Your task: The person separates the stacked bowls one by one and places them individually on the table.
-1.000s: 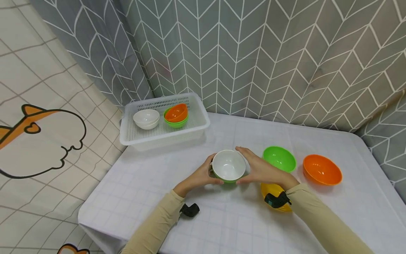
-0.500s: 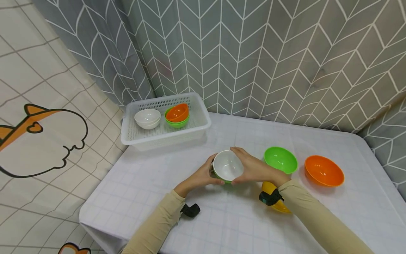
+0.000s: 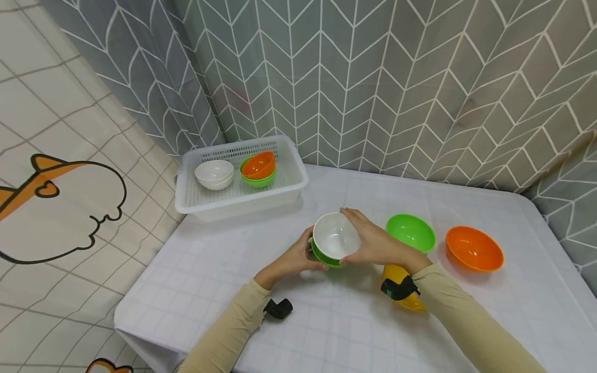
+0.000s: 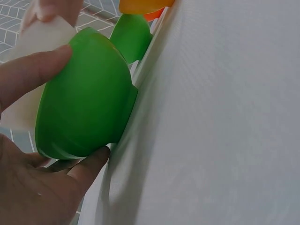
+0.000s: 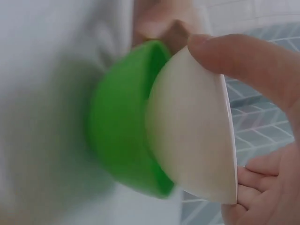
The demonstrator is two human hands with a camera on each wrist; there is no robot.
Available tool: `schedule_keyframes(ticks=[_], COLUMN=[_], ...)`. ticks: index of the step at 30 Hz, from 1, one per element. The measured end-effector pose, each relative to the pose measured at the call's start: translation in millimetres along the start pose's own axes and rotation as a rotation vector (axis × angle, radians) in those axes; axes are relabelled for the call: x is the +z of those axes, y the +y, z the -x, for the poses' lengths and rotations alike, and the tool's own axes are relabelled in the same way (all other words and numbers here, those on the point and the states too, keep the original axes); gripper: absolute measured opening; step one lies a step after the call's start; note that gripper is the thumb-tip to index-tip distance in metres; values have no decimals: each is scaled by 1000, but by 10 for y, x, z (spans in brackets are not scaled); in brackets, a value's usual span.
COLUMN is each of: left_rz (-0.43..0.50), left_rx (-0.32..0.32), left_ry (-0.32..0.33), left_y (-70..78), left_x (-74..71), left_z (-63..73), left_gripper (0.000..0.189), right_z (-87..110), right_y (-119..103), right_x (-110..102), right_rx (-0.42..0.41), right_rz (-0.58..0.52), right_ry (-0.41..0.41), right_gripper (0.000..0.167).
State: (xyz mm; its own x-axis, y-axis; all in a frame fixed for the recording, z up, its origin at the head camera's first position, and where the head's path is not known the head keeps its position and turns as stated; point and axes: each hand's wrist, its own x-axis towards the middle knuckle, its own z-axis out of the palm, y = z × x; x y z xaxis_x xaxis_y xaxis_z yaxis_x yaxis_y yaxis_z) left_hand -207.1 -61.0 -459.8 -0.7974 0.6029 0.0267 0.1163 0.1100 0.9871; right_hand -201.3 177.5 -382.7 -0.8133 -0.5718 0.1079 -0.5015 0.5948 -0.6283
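My left hand (image 3: 295,257) grips a green bowl (image 4: 89,93) at the middle of the table, thumb near the rim and fingers against its side and lower edge. In my right hand (image 3: 379,242) is a white bowl (image 3: 337,234), pinched at its rim between thumb and fingers. The white bowl's underside sits partly within the green bowl's mouth, tilted, as the right wrist view shows. A gap of green inner wall is visible beside it there. Right of the hands stand another green bowl (image 3: 410,232) and an orange bowl (image 3: 474,248).
A yellow bowl (image 3: 407,303) lies partly hidden under my right wrist. At the back left, a white perforated basket (image 3: 242,199) holds white bowls (image 3: 214,173) and an orange bowl (image 3: 259,165) on green ones (image 3: 261,182). A patterned curtain (image 3: 354,93) hangs behind the white-covered table (image 3: 196,290).
The white bowl has risen slightly and tilted in my right hand, so more of the green bowl shows beneath it. My right hand has shifted a little left and up; my left hand stays put.
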Motion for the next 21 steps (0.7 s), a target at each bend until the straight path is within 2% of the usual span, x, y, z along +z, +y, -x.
schedule_keyframes(ticks=[3, 7, 14, 18, 21], left_rz=[15, 4, -29, -37, -33], left_rx=[-11, -21, -41, -54, -53], left_ry=[-7, -5, 4, 6, 2], left_y=[13, 24, 36, 26, 21], left_x=[1, 9, 21, 10, 1], left_z=[1, 1, -2, 3, 0], left_gripper=[101, 103, 104, 105, 105], right_z=[96, 345, 1016, 1409, 1681], right_y=[-45, -67, 9, 116, 194], right_x=[-145, -367, -724, -817, -837], right_rx=[27, 82, 213, 260, 330], right_rz=[2, 34, 99, 132, 168], right_ry=[41, 107, 214, 287, 335], right_gripper=[118, 118, 118, 121, 125])
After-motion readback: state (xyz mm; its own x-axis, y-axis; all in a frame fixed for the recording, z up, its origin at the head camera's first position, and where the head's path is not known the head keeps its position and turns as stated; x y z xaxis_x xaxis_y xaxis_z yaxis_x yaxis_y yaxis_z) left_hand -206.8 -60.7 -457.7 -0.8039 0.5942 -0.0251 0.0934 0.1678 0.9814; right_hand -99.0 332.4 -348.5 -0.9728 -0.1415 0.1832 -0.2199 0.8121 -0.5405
